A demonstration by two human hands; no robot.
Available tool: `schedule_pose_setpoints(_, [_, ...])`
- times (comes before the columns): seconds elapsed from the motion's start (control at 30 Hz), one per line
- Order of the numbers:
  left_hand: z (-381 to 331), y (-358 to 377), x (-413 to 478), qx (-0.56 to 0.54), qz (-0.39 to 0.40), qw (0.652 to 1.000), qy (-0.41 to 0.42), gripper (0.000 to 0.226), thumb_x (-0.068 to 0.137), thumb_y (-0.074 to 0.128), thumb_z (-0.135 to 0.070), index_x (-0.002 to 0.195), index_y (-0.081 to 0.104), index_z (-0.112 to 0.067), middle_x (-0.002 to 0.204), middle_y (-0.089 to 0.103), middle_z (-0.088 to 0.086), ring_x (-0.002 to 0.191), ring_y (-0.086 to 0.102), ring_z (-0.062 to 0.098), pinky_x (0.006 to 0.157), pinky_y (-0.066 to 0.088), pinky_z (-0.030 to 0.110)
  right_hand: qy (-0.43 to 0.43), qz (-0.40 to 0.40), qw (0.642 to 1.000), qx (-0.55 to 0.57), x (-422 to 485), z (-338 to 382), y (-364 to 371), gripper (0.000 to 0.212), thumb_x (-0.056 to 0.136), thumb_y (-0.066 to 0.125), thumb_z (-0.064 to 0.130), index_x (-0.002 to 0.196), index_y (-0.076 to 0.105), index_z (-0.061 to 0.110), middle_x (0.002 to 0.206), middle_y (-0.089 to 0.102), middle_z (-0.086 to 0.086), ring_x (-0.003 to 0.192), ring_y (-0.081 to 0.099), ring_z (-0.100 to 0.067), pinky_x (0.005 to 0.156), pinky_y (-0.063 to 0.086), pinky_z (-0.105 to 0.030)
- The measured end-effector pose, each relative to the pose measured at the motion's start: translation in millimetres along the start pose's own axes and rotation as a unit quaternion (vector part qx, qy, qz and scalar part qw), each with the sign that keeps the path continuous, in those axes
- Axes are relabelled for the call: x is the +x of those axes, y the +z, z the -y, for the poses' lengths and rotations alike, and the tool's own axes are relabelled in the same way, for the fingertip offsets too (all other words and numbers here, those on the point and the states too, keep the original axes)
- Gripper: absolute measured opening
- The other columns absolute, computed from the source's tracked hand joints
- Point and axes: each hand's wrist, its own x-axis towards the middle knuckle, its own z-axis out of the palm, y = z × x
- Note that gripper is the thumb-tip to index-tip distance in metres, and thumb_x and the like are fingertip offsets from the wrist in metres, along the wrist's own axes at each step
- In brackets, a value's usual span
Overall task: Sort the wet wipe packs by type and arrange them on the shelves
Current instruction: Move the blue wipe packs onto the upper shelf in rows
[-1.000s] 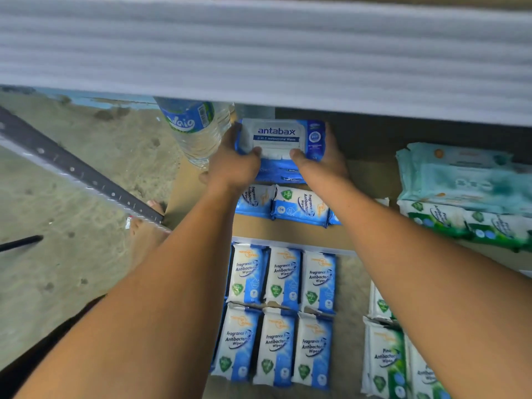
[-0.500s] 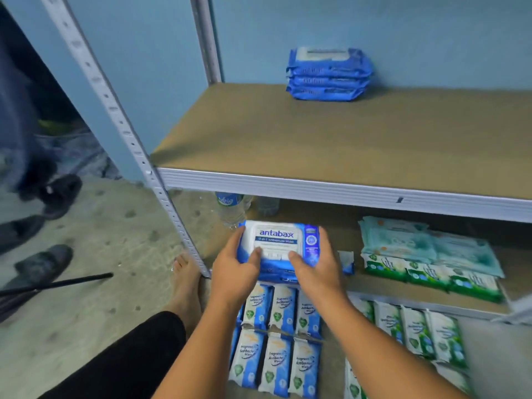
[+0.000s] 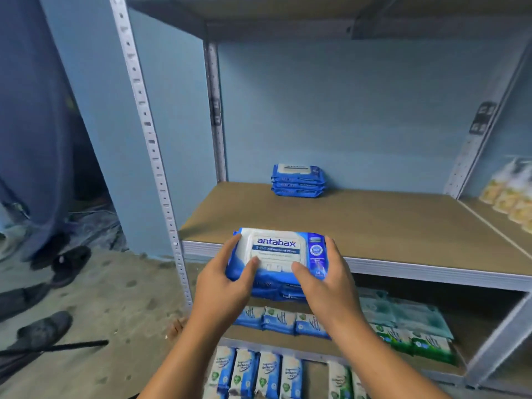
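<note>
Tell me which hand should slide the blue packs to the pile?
Probably the right hand: both grip the blue plastic antabax wipe packs, but the matching blue stack on the brown shelf sits nearer it.

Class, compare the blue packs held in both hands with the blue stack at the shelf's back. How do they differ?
The held packs are gripped by the left hand and right hand at the front edge of the shelf board; the back stack rests on it, untouched. The held packs' label reads antabax; the back stack's is blurred. Both are blue, white-topped, lying flat.
</note>
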Motion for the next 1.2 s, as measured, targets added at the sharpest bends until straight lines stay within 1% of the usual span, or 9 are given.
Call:
schedule_pose_setpoints(0.1, [-26.8,-1.3,15.1,-0.010,-0.004,1.000,0.013,0.045,0.089,0.069,-0.045,0.132,0.057,-0.044,0.118,0.062,-0.034,0.107,0.056,-0.016,0.082,0.041,0.001,-0.012,0.025,0.999,0.035,17.5,24.4,-24.5,0.025,0.084,0.068,0.039,0.103,0.057,0.052,0.099,0.069,0.022,0.090,0.064,0.002,0.083,0.051,-0.031])
schedule_pose_setpoints(0.2, [-40.1,3.8,36.0,-0.024,0.002,1.000,0.019,0.046,0.087,0.070,-0.048,0.132,0.057,-0.045,0.115,0.064,-0.031,0.102,0.061,-0.012,0.085,0.055,0.018,-0.014,0.032,0.998,0.055,42.6,35.5,-39.1,0.012,0.093,0.065,0.027,0.091,0.060,0.037,0.077,0.062,0.038,0.079,0.059,0.014,0.070,0.044,-0.019])
schedule_pose_setpoints(0.27, [-46.4,8.2,47.3,-0.029,0.003,0.999,0.019,0.045,0.088,0.070,-0.048,0.131,0.058,-0.044,0.112,0.066,-0.029,0.097,0.063,-0.009,0.081,0.059,0.028,-0.015,0.031,0.998,0.051,55.9,39.3,-40.8,0.015,0.095,0.062,0.027,0.088,0.059,0.040,0.076,0.060,0.046,0.076,0.060,0.018,0.067,0.043,-0.016])
schedule_pose_setpoints(0.53, [-23.3,45.3,109.7,0.011,0.025,1.000,0.015,0.045,0.087,0.069,-0.049,0.130,0.058,-0.044,0.109,0.060,-0.036,0.098,0.055,-0.018,0.070,0.040,-0.001,0.010,0.005,0.998,0.056,123.6,13.6,-16.2,0.024,0.095,0.059,0.017,0.109,0.064,0.037,0.079,0.064,0.038,0.073,0.059,0.019,0.060,0.040,-0.009])
schedule_pose_setpoints(0.63, [0.0,55.8,121.2,0.027,0.022,0.999,-0.010,0.042,0.087,0.069,-0.050,0.127,0.058,-0.047,0.117,0.063,-0.032,0.110,0.058,-0.007,0.080,0.043,0.008,0.021,0.025,0.998,0.047,140.0,5.7,-1.0,0.059,0.096,0.061,0.016,0.149,0.042,0.032,0.114,0.060,0.018,0.076,0.058,0.020,0.057,0.042,-0.005])
schedule_pose_setpoints(0.77, [24.5,66.7,135.9,0.104,0.051,0.993,-0.018,0.052,0.088,0.065,-0.053,0.138,0.053,-0.042,0.126,0.063,-0.024,0.119,0.058,0.008,0.092,0.046,0.026,0.047,0.053,0.997,-0.001,156.0,-11.1,11.8,0.061,0.098,0.058,0.016,0.153,0.035,0.033,0.130,0.058,0.013,0.096,0.058,-0.002,0.060,0.039,-0.001])
schedule_pose_setpoints(0.93, [31.6,71.1,146.6,0.185,0.077,0.980,-0.004,0.054,0.090,0.053,-0.064,0.139,0.049,-0.042,0.120,0.068,-0.013,0.114,0.060,0.018,0.085,0.047,0.030,0.040,0.085,0.995,-0.034,162.6,-19.2,13.8,0.049,0.101,0.054,0.025,0.146,0.040,0.036,0.111,0.058,0.022,0.094,0.057,0.003,0.072,0.042,-0.010])
schedule_pose_setpoints(1.0, [34.8,68.5,148.5,0.234,0.079,0.969,0.022,0.057,0.089,0.046,-0.070,0.139,0.047,-0.043,0.113,0.068,-0.012,0.108,0.061,0.017,0.083,0.049,0.032,0.011,0.045,0.992,-0.116,163.5,-26.1,13.9,0.049,0.099,0.052,0.035,0.146,0.039,0.036,0.123,0.057,0.015,0.109,0.055,-0.008,0.094,0.047,-0.024])
schedule_pose_setpoints(1.2, [32.1,66.6,139.2,0.276,0.097,0.931,0.218,0.066,0.085,0.052,-0.065,0.143,0.048,-0.036,0.149,0.045,-0.012,0.139,0.038,0.013,0.111,0.040,0.035,-0.170,0.018,0.924,-0.342,141.9,-22.3,15.4,0.064,0.078,0.050,0.055,0.139,0.051,0.035,0.139,0.047,0.011,0.124,0.042,-0.022,0.101,0.043,-0.047])
